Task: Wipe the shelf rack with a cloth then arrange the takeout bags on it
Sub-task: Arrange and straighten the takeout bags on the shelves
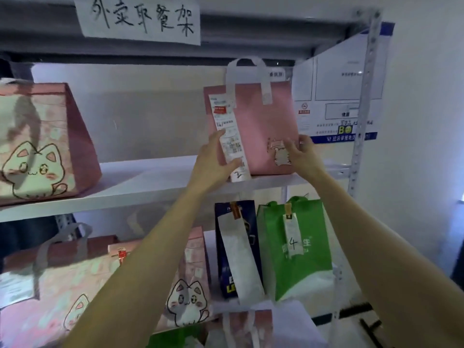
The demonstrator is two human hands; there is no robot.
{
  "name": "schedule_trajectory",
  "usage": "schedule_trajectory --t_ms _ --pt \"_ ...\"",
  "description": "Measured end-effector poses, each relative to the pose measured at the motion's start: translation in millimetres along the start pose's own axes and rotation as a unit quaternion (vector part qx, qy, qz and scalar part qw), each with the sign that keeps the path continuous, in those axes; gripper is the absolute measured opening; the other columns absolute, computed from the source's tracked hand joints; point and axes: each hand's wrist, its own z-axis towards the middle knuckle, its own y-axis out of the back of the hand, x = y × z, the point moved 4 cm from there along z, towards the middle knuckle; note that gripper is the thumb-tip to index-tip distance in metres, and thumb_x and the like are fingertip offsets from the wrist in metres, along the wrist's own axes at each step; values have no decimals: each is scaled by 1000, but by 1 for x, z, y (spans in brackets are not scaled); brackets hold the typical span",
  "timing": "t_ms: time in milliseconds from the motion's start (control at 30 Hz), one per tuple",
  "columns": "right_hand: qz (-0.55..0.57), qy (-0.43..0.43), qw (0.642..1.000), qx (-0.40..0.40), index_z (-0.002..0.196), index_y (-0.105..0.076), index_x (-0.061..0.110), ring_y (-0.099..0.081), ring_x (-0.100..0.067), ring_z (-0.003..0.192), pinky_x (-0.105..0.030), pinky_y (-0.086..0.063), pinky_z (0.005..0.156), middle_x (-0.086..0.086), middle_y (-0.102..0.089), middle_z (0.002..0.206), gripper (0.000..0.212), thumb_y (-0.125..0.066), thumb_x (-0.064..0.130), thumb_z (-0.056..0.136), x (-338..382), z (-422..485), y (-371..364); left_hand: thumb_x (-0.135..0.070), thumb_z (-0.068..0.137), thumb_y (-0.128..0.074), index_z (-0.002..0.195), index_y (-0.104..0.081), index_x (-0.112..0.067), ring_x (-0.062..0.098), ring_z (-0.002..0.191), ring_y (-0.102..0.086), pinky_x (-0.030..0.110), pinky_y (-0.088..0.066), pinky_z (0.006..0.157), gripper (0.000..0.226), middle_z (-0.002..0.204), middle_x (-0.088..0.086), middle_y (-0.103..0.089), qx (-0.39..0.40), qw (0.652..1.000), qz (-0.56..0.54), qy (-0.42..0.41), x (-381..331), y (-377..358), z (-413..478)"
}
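A takeout pickup point: a handwritten paper sign (137, 20) for meal collection tops a metal shelf rack (150, 182) holding takeout bags (261, 126) with receipts (229, 136) and numbered tags (292, 237); a printed notice (336, 96) hangs behind.

I can't read the print on the receipt (229, 136) on the pink bag (253, 126), and the left hand (216, 159) covers part of it. The right hand (298, 151) is blurred, so I can't tell its grip, and it hides the bag's lower right corner. The cat bag (37, 144) at left runs off the frame edge. Small text on the wall notice (339, 96) is illegible.
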Motion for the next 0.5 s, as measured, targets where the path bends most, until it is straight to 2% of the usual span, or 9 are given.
schedule_trajectory --t_ms 67,100,167,233,333,400,500 --pt "1 15 1000 18 124 -58 11 -64 -30 102 -53 -56 91 -8 -67 109 47 -40 52 108 5 -3 -8 -35 93 -81 162 -37 -35 18 134 -52 32 -41 111 82 153 4 -51 -19 999 13 28 13 10 -4" --pt "6 27 999 28 120 -58 11 -63 -30 99 -50 -55 87 -7 -65 104 40 -36 44 111 12 -9 -15 -35 92 -82 160 -40 -36 21 132 -55 38 -44 114 80 150 7 -51 -36 998 22 40 20 20 -9" --pt "-4 56 996 65 118 -57 11 -61 -26 93 -39 -48 72 -3 -63 98 32 -35 33 113 33 -25 -38 -33 88 -85 155 -44 -37 25 128 -59 47 -49 115 79 145 5 -51 -76 994 33 64 38 48 -21" --pt "-14 85 990 107 117 -56 13 -61 -24 87 -35 -44 65 0 -63 94 24 -39 29 112 53 -39 -69 -30 84 -89 152 -46 -36 25 126 -59 49 -50 115 81 138 1 -48 -107 989 43 94 57 80 -36" --pt "-8 128 980 149 120 -55 16 -64 -27 89 -40 -52 73 -5 -68 99 17 -53 24 105 80 -60 -112 -28 76 -94 151 -46 -36 27 128 -59 47 -52 113 90 134 0 -47 -132 980 66 129 80 125 -57" --pt "4 142 977 158 119 -54 16 -66 -27 93 -40 -54 78 -4 -70 104 23 -61 23 99 93 -71 -132 -30 72 -96 151 -44 -39 24 123 -59 45 -53 111 96 137 2 -47 -141 977 74 139 87 145 -67" --pt "19 138 975 171 124 -53 16 -65 -23 97 -34 -50 80 -1 -71 112 37 -70 25 93 104 -81 -150 -26 73 -98 154 -41 -38 21 117 -51 39 -51 109 99 141 4 -39 -144 975 96 141 91 161 -74"
